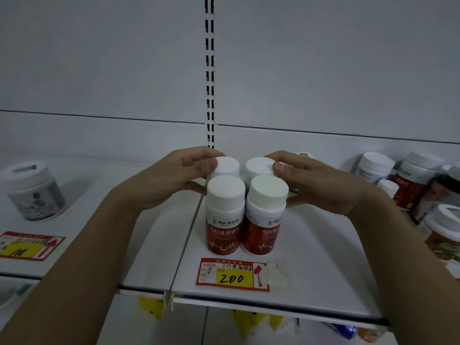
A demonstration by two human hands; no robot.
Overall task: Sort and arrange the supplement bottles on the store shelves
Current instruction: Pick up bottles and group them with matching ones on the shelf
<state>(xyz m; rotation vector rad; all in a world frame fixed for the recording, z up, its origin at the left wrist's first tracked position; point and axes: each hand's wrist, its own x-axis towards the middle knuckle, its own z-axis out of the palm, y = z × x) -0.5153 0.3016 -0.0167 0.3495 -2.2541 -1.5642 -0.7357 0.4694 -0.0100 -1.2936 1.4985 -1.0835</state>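
Observation:
Several white-capped supplement bottles with red labels stand in a tight two-by-two block on the white shelf. The front left bottle and front right bottle face me. Behind them only the caps of the rear left bottle and rear right bottle show. My left hand cups the block's left side, fingers on the rear left cap and thumb by the front left bottle. My right hand cups the right side, fingertips on the rear right cap.
A red and yellow price tag marked 200 lies in front of the block. A grey-labelled jar and another price tag sit at the left. Several mixed bottles crowd the right end. A slotted upright runs up the back panel.

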